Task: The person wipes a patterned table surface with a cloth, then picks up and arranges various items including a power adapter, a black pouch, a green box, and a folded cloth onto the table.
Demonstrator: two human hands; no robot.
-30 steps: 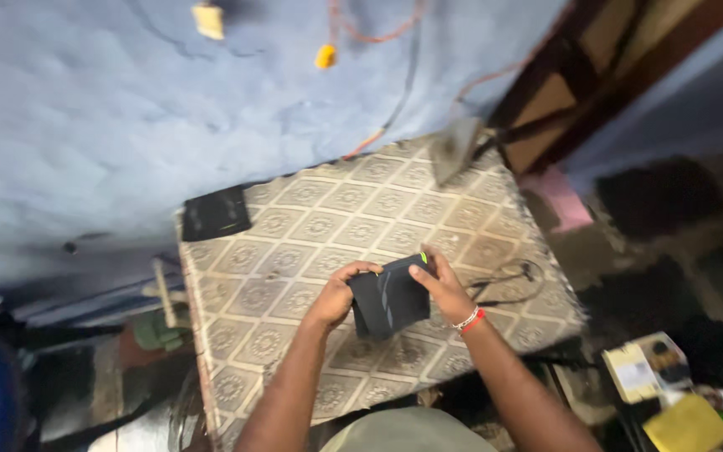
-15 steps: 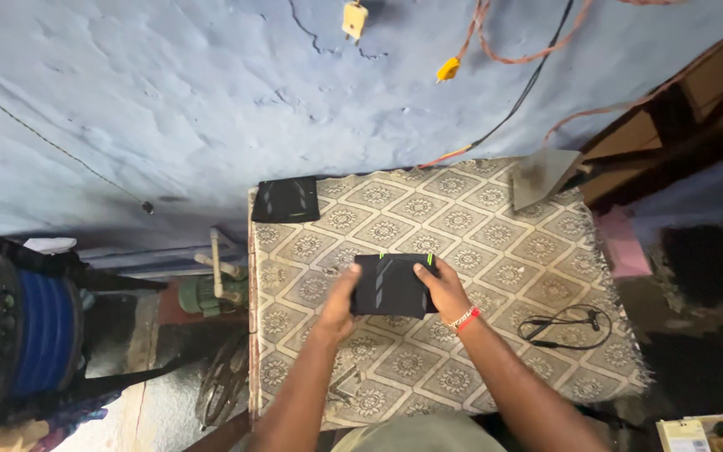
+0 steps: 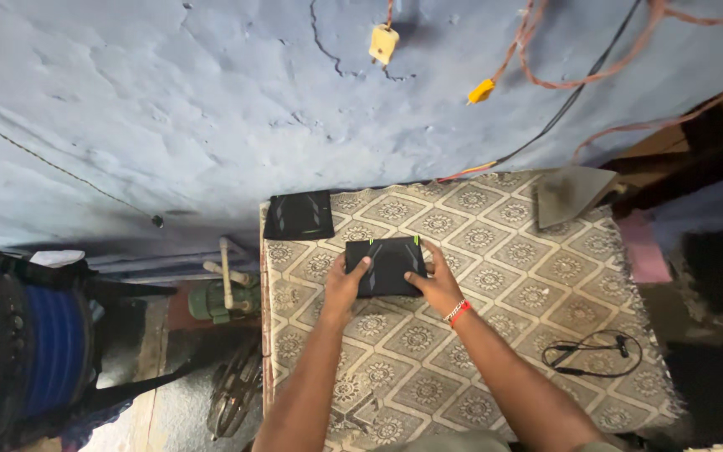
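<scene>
We see both of our hands laid on a folded black garment (image 3: 388, 264) that has thin green marks at its far edge and lies flat on the patterned cloth (image 3: 495, 335) covering the table. Our left hand (image 3: 344, 285) sits at the garment's 8 o'clock corner, fingers together and pressed down on its near left edge, thumb on top of the fabric. Our right hand (image 3: 438, 285), with a red and white bracelet (image 3: 458, 312) at the wrist, rests at the 4 o'clock corner, fingers spread slightly, thumb on the near right edge and fingertips along the right side. A second folded black garment (image 3: 299, 216) lies at 10 o'clock from the first, near it but not touching, at the table's far left corner against the blue wall (image 3: 169, 109). A grey iron (image 3: 571, 194) sits at 2 o'clock, well apart. A black looped cable (image 3: 593, 352) lies at 4 o'clock, toward the table's right edge.
</scene>
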